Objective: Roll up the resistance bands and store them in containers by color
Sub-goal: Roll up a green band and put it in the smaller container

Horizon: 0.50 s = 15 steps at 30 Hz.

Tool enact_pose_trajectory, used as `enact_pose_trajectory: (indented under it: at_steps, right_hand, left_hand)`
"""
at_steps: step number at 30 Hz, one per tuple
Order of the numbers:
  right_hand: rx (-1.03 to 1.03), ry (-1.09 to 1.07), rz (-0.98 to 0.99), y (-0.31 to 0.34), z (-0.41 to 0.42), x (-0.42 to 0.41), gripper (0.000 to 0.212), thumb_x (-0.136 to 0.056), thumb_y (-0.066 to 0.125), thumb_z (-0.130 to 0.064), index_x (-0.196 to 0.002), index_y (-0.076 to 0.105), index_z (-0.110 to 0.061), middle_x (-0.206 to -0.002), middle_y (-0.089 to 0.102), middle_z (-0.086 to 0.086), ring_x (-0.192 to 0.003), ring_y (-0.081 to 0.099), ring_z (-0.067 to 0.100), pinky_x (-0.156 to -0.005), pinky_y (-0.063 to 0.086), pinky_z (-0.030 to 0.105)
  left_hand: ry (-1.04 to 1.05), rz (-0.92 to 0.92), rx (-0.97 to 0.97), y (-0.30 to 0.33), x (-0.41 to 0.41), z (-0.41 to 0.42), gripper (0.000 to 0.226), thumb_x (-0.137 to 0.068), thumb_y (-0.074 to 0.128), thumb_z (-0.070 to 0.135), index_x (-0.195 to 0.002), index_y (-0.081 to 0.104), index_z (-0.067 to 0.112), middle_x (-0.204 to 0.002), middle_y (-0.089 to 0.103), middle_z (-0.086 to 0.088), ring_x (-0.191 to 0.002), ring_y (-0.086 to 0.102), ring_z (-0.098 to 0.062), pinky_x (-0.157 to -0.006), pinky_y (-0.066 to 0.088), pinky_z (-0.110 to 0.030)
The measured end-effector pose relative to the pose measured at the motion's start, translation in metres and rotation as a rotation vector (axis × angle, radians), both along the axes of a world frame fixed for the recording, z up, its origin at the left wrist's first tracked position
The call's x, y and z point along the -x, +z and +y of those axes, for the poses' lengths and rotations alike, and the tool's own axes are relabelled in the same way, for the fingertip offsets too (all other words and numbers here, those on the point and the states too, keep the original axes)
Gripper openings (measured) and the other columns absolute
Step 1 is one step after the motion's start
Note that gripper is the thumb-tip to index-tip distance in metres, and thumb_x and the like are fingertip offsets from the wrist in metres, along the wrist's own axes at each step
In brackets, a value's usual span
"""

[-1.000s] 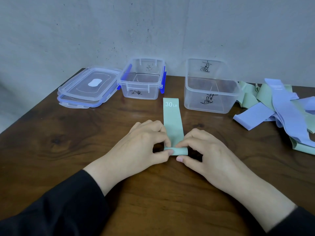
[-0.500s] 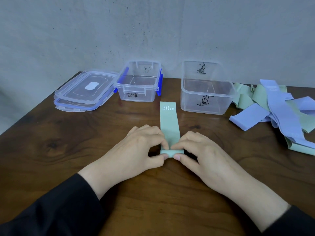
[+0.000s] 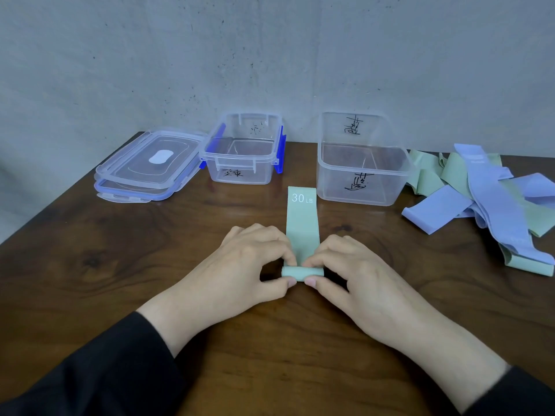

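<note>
Two clear containers stand at the far side of the dark wooden surface (image 3: 90,265), and both look empty: a larger one (image 3: 362,172) with handwritten marks to the right, and a smaller one (image 3: 244,151) with blue latches to its left; which color each is meant for cannot be read from the marks. Left of them lie two stacked lids (image 3: 147,166). At the right edge sprawls a loose pile of unrolled bands (image 3: 492,202), green and lavender tangled together, well apart from the hands. In the middle lies the green band (image 3: 301,232), marked 30 LB at its far end, flat on the surface with its near end already turned into a small roll. The left hand (image 3: 249,265) and the right hand (image 3: 357,271) meet there, each grip pinching one end of that roll between thumb and fingertips. To do this step well, both hands should likely turn evenly and keep the roll's edges square to the strip, with steady tension so the coil stays tight and does not spring open. Nothing stands between the roll and either container.
</note>
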State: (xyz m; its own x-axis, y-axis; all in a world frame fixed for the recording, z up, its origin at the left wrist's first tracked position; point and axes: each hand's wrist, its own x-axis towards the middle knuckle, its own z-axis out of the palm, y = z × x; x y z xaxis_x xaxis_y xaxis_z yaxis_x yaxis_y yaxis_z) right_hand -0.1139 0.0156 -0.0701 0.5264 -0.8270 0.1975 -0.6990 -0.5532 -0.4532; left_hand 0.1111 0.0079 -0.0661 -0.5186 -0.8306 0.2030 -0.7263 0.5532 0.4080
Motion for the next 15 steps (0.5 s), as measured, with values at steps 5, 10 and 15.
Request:
enact_pose_trajectory:
  at_steps: [5, 10, 15]
  right_hand:
    - [-0.007, -0.027, 0.004, -0.0003, -0.0009, -0.0010, 0.024, -0.096, 0.053, -0.045, -0.117, 0.064, -0.038, -0.100, 0.048, -0.024, -0.103, 0.046, -0.001, -0.086, 0.044, 0.020]
    - [0.021, -0.049, -0.030, -0.0017, -0.0010, -0.0005, 0.015, -0.095, 0.056, -0.043, -0.107, 0.062, -0.037, -0.095, 0.047, -0.026, -0.097, 0.045, -0.004, -0.079, 0.039, 0.015]
    - [0.028, -0.058, -0.018, -0.0045, -0.0031, -0.0014, 0.020, -0.093, 0.061, -0.043, -0.111, 0.065, -0.035, -0.105, 0.051, -0.022, -0.100, 0.047, 0.000, -0.084, 0.045, 0.021]
  left_hand:
    - [0.023, 0.031, -0.030, -0.0014, 0.0004, -0.0020, 0.017, -0.089, 0.059, 0.049, -0.102, 0.066, 0.039, -0.108, 0.058, 0.024, -0.110, 0.049, -0.003, -0.100, 0.031, -0.025]
    - [0.021, 0.026, -0.046, -0.0001, 0.0006, -0.0051, 0.019, -0.085, 0.069, 0.043, -0.100, 0.059, 0.038, -0.105, 0.059, 0.021, -0.105, 0.047, -0.002, -0.099, 0.029, -0.021]
    - [0.014, 0.042, -0.020, 0.0007, 0.0017, -0.0074, 0.009, -0.087, 0.066, 0.043, -0.094, 0.062, 0.038, -0.100, 0.060, 0.020, -0.101, 0.050, -0.006, -0.099, 0.030, -0.025]
